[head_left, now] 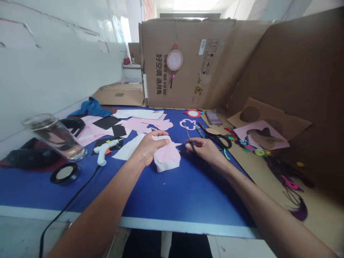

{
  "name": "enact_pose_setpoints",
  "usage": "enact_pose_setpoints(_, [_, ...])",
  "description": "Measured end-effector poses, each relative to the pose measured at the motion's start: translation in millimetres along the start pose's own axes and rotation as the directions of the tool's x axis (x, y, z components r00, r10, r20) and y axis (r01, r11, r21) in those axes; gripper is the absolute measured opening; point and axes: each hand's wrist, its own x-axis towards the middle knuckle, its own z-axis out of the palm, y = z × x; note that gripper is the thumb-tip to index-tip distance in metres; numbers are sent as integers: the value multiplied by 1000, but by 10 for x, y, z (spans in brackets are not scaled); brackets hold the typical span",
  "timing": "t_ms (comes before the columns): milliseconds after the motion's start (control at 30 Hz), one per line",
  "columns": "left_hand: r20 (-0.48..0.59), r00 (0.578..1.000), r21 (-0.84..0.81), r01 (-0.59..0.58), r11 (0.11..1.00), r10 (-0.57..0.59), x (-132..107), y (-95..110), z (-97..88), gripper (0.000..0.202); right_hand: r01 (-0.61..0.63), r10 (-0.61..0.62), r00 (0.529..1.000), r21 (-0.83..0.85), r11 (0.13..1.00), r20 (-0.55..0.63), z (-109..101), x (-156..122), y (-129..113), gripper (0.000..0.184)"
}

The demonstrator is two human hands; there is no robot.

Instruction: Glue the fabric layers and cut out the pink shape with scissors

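Blue counter (174, 193) carries a tall glass (55, 138) at its far left, with a tape roll (65, 173) just in front of it. A glue gun (104, 150) lies to their right, and its black cord (67, 208) trails off the front edge beside the left forearm. If that arm snags the cord, I judge it could drag the gun toward the glass. The left hand (149, 147) grips the top of a pink cutout (168, 157) between thumb and fingers, at the middle of the counter. The paper looks thin, so a tight grip may crease it. Just right of it, the right hand (205, 148) pinches a thin dark tool (189, 138), of what kind I cannot tell. Its lower end sits near the cutout's edge, and a slip could tear the paper or prick the left thumb. Black scissors (220, 140) lie touching nothing held, just beyond the right hand.
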Motion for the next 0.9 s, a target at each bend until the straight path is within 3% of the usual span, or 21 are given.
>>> enact_pose_setpoints(133, [-16,995,-168,91,982,-95,45,53,-31,30,-8,6,1000,95,995,23,69,-40,-109,69])
enact_pose_setpoints(267, [126,967,-306,250,918,-221,44,117,-70,26,32,-37,998,113,993,43,158,-56,-149,77])
enact_pose_setpoints(333, [151,961,-307,270,913,-233,35,122,-70,28,62,-65,997,90,994,36,182,-55,-143,75])
enact_pose_setpoints(400, [99,976,-244,211,947,-193,30,101,-55,33,94,-94,996,32,995,2,171,-48,-113,66])
enact_pose_setpoints(500, [0,999,-46,45,998,-45,25,47,-27,40,124,-133,988,-126,984,-72,75,-24,-16,37])
enact_pose_setpoints(600, [9,996,154,-88,984,88,10,11,-14,43,96,-125,988,-286,953,-85,-76,12,113,14])
enact_pose_setpoints(733, [80,981,341,-193,920,176,-35,14,1,42,31,-65,996,-426,904,-65,-240,47,211,16])
enact_pose_setpoints(900, [174,962,459,-268,847,210,-80,60,42,40,9,-56,995,-513,858,-77,-266,61,187,37])
